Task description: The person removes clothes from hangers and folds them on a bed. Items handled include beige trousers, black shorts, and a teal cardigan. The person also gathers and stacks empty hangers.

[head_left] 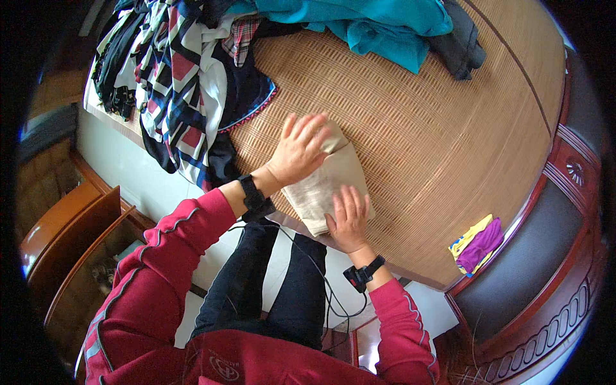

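Observation:
A folded beige cloth garment (332, 180) lies on the woven mat (433, 144) at the edge nearest me. My left hand (301, 149) is over its far left part, fingers apart and slightly blurred. My right hand (349, 216) rests at its near right part, palm down with the fingers spread. Neither hand grips the cloth; whether the left one touches it, I cannot tell. Each wrist wears a black strapped device, and a thin black cable hangs below the hands.
Patterned and dark clothes (183, 91) are heaped at the left. A teal garment (365, 29) and a dark grey one (459, 43) lie at the far side. Folded yellow and purple clothes (479, 245) sit near the dark wooden headboard (524, 240). Wooden furniture (82, 231) stands at the left.

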Demonstrator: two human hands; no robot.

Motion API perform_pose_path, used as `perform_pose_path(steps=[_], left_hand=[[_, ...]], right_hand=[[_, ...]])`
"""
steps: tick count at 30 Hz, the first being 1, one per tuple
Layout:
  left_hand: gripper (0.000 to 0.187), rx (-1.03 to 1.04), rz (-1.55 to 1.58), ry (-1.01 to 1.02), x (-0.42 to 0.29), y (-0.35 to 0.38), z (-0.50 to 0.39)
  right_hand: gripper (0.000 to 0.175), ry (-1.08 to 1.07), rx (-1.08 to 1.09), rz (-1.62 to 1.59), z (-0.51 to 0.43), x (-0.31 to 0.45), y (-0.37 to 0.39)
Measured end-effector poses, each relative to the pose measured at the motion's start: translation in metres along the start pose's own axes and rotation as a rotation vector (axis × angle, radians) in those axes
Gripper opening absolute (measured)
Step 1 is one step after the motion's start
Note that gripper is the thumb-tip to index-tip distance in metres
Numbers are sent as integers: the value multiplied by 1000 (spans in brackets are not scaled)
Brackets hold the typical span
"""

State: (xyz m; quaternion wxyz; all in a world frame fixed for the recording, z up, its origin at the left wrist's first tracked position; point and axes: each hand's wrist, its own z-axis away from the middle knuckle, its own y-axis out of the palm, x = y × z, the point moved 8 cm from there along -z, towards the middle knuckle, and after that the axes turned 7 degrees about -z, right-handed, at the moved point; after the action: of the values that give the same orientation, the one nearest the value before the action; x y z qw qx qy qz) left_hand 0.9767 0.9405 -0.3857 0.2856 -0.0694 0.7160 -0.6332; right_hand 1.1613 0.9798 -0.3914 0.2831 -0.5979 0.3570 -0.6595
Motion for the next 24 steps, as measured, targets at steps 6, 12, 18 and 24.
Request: perform_pose_path(steps=[6,12,18,24], left_hand=[[56,166,-203,-220,11,28,-18],[24,157,20,-281,19,22,-14],[25,194,1785,-990,57,73,11],[41,328,924,-694,79,66,-1]], right_hand=[[76,182,-5,-10,-11,-30,-5],[86,262,-38,-84,-10,-40,-4],[79,498,-62,-243,-7,-72,-2],[71,541,13,-326,-10,-83,-3]])
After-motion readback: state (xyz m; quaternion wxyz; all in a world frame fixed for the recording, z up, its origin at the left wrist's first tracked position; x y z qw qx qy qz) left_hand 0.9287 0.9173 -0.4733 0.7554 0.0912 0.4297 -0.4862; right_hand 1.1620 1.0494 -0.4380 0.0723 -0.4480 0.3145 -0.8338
